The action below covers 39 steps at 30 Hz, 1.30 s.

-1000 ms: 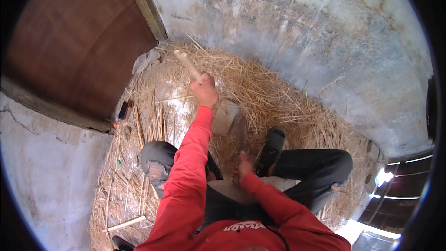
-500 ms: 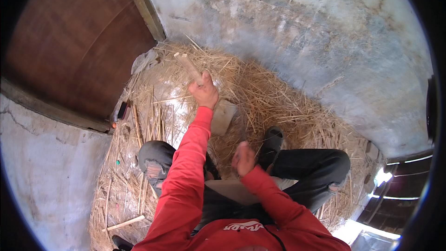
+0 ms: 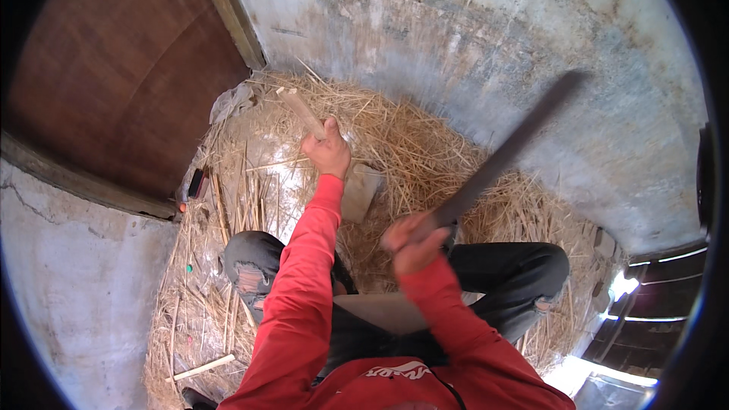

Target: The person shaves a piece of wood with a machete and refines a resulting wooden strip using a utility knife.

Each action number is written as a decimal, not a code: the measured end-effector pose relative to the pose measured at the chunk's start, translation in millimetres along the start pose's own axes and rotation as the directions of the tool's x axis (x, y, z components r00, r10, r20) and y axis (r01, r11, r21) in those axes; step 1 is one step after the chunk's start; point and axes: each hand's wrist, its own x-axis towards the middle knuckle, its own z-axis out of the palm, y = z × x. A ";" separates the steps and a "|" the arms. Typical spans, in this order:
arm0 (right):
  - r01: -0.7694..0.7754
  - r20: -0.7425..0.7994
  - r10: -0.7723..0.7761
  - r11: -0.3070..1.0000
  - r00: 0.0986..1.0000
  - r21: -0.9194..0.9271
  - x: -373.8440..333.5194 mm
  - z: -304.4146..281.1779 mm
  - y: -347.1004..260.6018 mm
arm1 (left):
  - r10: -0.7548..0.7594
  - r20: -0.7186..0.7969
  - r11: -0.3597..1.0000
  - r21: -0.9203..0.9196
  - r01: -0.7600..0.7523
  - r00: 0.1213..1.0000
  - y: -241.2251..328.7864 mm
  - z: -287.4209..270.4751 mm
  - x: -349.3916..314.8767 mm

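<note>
My left hand (image 3: 328, 153) is closed around a pale stick of split wood (image 3: 300, 110), whose far end juts up past the fingers toward the upper left. Beneath and just right of that hand sits a pale, flat-topped block (image 3: 361, 193), partly covered by the hand and sleeve. My right hand (image 3: 416, 244), a little smeared by motion, grips the handle end of a long dark machete (image 3: 505, 156). Its blade slants up to the far right, apart from the stick, with a blurred tip in front of the wall. The handle is mostly hidden in the fingers.
Loose straw and thin sticks (image 3: 433, 156) cover the ground around my bent legs. A stained wall (image 3: 486, 45) curves behind, with a brown door (image 3: 129, 68) at upper left. A small black object (image 3: 198, 184) lies by the doorsill, and a cut stick (image 3: 201, 367) lies at lower left.
My right hand has swung the machete up and out to the far right, where its blade now shows plainly. My left hand keeps hold of the stick in nearly the same place.
</note>
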 end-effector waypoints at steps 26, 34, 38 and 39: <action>-0.679 -0.286 0.616 0.682 0.734 -0.271 -41.7 -50.2 12.2 | -0.234 -0.029 0.971 -0.048 0.233 0.972 24.5 -6.1 -15.9; -0.099 0.117 0.112 0.989 0.987 -0.109 -0.3 16.0 -30.5 | 0.030 0.019 0.985 0.170 -0.032 0.999 7.2 -4.5 -15.6; -0.045 0.082 0.101 0.857 0.992 -0.513 -45.2 -40.6 63.7 | -0.035 0.057 0.992 0.122 0.028 0.998 11.5 -0.4 -15.6; -0.362 -0.081 0.371 0.796 0.925 -0.484 -58.0 -59.1 83.6 | -0.079 0.057 0.992 0.102 0.073 0.995 15.8 0.1 -16.4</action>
